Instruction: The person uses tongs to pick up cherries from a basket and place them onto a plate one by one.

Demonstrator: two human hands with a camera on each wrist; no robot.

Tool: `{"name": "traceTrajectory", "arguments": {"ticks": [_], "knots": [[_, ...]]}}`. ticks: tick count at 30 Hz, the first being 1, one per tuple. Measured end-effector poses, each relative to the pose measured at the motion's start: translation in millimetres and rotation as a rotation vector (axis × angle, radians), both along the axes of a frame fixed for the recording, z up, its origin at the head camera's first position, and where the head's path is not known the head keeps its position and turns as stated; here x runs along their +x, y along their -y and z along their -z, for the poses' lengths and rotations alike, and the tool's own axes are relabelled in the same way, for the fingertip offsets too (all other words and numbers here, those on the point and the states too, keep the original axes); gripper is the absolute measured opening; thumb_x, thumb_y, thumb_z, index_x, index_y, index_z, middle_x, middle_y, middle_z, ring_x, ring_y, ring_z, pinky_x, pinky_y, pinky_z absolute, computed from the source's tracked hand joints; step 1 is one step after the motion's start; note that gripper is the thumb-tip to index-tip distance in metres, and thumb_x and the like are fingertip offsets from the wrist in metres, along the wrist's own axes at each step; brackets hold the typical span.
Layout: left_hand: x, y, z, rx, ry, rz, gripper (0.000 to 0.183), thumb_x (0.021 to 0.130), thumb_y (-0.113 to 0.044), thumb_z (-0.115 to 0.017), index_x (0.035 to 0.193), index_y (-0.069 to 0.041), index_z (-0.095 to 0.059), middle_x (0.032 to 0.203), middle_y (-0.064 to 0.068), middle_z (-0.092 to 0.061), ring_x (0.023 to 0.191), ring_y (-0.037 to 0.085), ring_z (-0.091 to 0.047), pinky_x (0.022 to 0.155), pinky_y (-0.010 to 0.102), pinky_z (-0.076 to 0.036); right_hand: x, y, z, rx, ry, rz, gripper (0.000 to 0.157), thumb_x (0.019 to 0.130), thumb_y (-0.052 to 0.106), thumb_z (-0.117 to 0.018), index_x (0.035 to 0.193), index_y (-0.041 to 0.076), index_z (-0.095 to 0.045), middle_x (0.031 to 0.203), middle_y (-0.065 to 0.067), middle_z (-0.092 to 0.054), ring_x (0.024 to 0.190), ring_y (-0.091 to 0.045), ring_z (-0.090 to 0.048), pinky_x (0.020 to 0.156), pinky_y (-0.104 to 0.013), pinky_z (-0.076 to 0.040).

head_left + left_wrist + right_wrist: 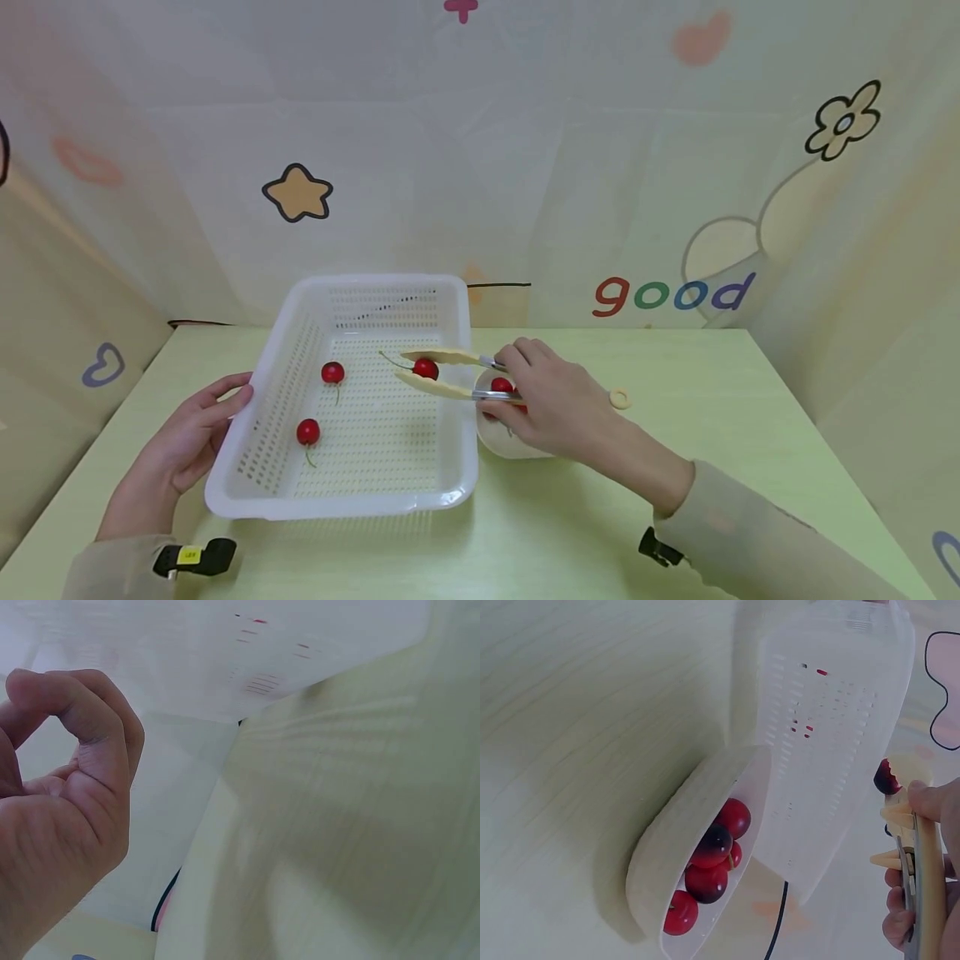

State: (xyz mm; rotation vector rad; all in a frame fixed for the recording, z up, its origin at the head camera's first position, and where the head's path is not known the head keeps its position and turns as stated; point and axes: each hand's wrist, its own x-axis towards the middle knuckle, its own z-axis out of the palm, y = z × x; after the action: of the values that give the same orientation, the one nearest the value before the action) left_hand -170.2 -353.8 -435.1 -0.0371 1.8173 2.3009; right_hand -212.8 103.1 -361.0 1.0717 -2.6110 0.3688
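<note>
A white plastic basket (341, 503) with slotted walls has two red cherries (308, 432) lying on its left side. My left hand (197, 429) holds the basket's left rim, and its curled fingers (97, 720) show in the left wrist view. My right hand (558, 398) grips metal tongs (435, 387) with cream tips. Between those tips, over the basket's right part, is a stemmed cherry (426, 368). Below the right hand stands a white bowl (667, 847) holding several cherries (706, 882), partly hidden by the hand in the head view.
The pale green table (675, 400) runs back to a printed cloth (480, 167) that hangs behind and at both sides. The bowl sits close against the basket's right wall. A cream ring at the tongs' handle end (619, 398) sticks out past the right hand.
</note>
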Motion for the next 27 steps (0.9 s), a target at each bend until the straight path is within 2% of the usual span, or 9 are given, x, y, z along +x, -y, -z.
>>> {"name": "traceTrajectory", "arguments": {"ticks": [7, 19, 27], "knots": [[-0.4, -1, 0.2, -0.001, 0.002, -0.002, 0.021, 0.11, -0.018, -0.049, 0.124, -0.029, -0.06, 0.112, -0.002, -0.073, 0.095, 0.022, -0.075, 0.077, 0.041, -0.062, 4.0, -11, -0.1, 0.011, 0.039, 0.039, 0.045, 0.09, 0.043, -0.08, 0.113, 0.009, -0.061, 0.102, -0.001, -0.059, 0.082, -0.013, -0.051, 0.052, -0.021, -0.045], [0.1, -3, 0.7, -0.021, -0.017, 0.003, 0.023, 0.11, -0.016, -0.049, 0.123, -0.03, -0.063, 0.112, -0.001, -0.073, 0.095, 0.022, -0.075, 0.077, 0.042, -0.062, 7.1, -44, 2.3, -0.062, 0.087, 0.13, 0.047, 0.092, 0.04, -0.078, 0.118, 0.006, -0.061, 0.106, -0.003, -0.061, 0.081, -0.016, -0.053, 0.057, -0.027, -0.048], [0.3, 1, -0.3, -0.023, -0.018, 0.003, 0.023, 0.11, -0.017, -0.049, 0.123, -0.029, -0.063, 0.112, -0.002, -0.073, 0.095, 0.021, -0.075, 0.077, 0.042, -0.062, 6.1, -67, 12.4, -0.096, 0.084, 0.166, 0.045, 0.092, 0.039, -0.079, 0.114, 0.005, -0.061, 0.103, -0.004, -0.061, 0.08, -0.016, -0.052, 0.06, -0.03, -0.048]]}}
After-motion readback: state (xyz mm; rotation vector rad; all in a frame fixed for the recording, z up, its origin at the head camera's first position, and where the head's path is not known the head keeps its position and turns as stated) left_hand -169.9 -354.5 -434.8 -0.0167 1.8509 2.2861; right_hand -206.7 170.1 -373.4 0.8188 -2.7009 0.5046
